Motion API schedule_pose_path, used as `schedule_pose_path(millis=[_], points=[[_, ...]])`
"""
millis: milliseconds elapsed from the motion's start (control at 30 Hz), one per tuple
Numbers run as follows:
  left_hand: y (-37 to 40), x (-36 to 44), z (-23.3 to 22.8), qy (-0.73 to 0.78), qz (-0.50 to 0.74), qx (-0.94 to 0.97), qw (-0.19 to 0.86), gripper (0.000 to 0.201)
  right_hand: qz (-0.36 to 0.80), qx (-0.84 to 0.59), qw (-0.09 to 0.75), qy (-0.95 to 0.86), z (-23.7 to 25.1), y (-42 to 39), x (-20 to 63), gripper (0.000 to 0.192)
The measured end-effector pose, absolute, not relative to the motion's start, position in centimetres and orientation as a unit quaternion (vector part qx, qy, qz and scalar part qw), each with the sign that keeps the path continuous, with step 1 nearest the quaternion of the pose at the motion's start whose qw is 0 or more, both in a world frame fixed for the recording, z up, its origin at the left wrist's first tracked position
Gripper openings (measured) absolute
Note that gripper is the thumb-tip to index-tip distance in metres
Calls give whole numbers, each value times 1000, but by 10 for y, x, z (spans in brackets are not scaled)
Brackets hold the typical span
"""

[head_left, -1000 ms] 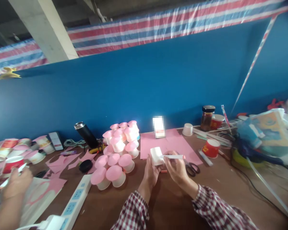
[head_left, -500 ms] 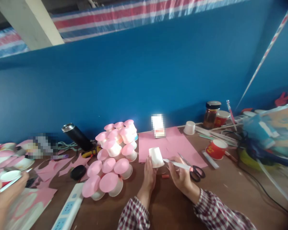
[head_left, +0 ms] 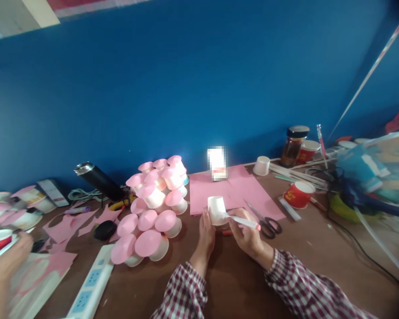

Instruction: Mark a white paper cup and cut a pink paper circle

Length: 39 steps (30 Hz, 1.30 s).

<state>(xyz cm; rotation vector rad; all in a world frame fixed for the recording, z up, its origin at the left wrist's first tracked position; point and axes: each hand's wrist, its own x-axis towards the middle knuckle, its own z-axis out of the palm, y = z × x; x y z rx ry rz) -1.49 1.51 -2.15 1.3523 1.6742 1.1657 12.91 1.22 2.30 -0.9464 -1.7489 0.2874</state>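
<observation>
A small white paper cup (head_left: 216, 210) is upside down, its narrow end up, held from the left side by my left hand (head_left: 206, 232). My right hand (head_left: 248, 235) grips a white marker (head_left: 242, 221) with an orange end, and the marker's tip meets the cup's right side. A small orange-red marker cap (head_left: 226, 232) lies on the table between my hands, partly behind the right one. Sheets of pink paper (head_left: 206, 195) lie just past the cup. Beside my right hand rest black-handled scissors (head_left: 269, 227).
Several cups with pink paper discs (head_left: 152, 243) stand at left, near a power strip (head_left: 92, 283) and black flask (head_left: 98, 180). A co-worker's hand (head_left: 18, 252) holds a red-and-white cup at far left. Right are a red cup (head_left: 298, 196), jar (head_left: 293, 148) and cables.
The view has tipped down a little. The marker tip has shifted up from near the cup's lower rim onto its side. At left, the co-worker's hand has moved left.
</observation>
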Motion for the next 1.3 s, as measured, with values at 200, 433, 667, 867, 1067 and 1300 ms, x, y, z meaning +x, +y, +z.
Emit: schedule_pose_path(millis=[200, 433, 667, 867, 1067, 1300], points=[[15, -15, -16, 657, 463, 473, 362, 65, 121, -382, 535, -744, 20, 12, 128, 10], [15, -15, -13, 650, 477, 464, 367, 62, 127, -374, 533, -748, 22, 11, 128, 9], [13, -14, -9, 650, 465, 480, 361, 59, 133, -369, 526, -754, 23, 10, 128, 9], [15, -13, -9, 679, 424, 465, 377, 57, 135, -366, 527, -755, 25, 10, 127, 10], [15, -14, -18, 684, 412, 481, 362, 56, 128, -367, 529, -754, 23, 11, 127, 10], [15, -13, -18, 663, 450, 460, 382, 54, 124, -369, 527, -756, 23, 11, 127, 8]])
